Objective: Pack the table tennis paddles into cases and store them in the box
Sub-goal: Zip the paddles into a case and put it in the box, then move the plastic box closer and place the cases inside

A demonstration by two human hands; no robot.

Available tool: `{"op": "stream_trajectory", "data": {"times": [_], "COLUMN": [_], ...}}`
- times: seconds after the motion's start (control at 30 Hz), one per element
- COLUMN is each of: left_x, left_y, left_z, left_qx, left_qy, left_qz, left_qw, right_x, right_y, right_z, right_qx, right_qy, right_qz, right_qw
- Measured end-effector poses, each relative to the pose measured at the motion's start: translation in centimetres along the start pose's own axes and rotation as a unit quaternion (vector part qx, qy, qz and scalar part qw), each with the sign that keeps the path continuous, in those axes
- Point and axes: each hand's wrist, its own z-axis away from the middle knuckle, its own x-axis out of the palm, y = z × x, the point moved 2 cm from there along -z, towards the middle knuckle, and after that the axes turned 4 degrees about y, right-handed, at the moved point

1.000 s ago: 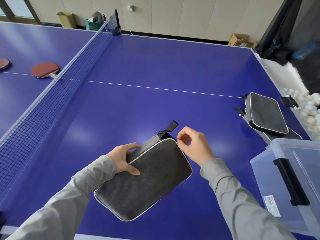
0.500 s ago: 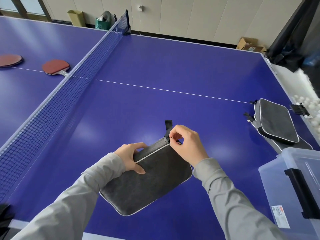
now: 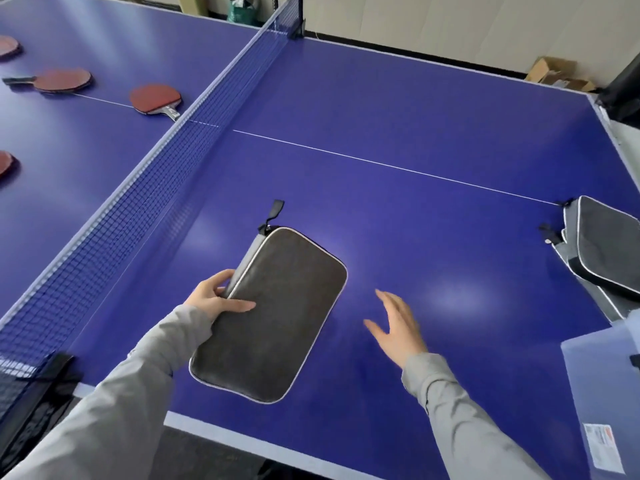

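The left hand [image 3: 218, 299] gripped the case [image 3: 277, 313] by its edge at lower centre, while the right hand [image 3: 398, 327], spread and empty beside it, would best have steadied it toward the box [image 3: 602, 393] at lower right.

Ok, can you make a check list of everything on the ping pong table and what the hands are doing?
Surface: blue table, with a net across it.
Job's things: dark case, looks zipped shut; more cases stacked at the right edge; clear box at the near right; red paddles lying loose beyond the net.
Clutter: nothing seen.
Grips: left hand grips the dark case by its side edge; right hand open, holding nothing, over the table.
Cables: nothing seen.
Surroundings: cardboard box and green bag on the floor by the far wall.
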Motion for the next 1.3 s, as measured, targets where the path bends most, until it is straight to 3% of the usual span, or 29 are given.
{"op": "stream_trajectory", "data": {"times": [0.13, 0.33, 0.53, 0.87, 1.1, 1.3], "left_x": [-5.4, -11.6, -15.0, -15.9, -15.4, -15.6], "left_y": [-2.4, -4.6, -5.8, -8.5, -9.6, -10.3], "left_z": [-0.6, -2.9, -5.3, -6.2, -6.2, -6.8], "left_qx": [-0.06, -0.118, -0.155, -0.142, -0.083, -0.065], "left_qy": [0.065, 0.127, 0.112, 0.151, 0.187, 0.227], "left_qz": [0.047, 0.058, 0.048, 0.028, 0.019, -0.125], "left_qw": [0.995, 0.983, 0.98, 0.978, 0.979, 0.964], "right_x": [3.4, 6.7, 8.7, 9.6, 9.5, 9.4], "right_y": [2.0, 1.3, 1.8, 2.4, 2.3, 2.1], "right_z": [2.6, 3.9, 4.5, 4.9, 4.9, 4.8], "right_qx": [0.081, 0.098, 0.113, 0.092, 0.095, 0.101], "right_qy": [-0.072, -0.065, -0.066, -0.059, -0.066, -0.074], "right_qz": [0.039, 0.129, 0.185, 0.24, 0.248, 0.249], "right_qw": [0.993, 0.985, 0.974, 0.965, 0.962, 0.96]}}
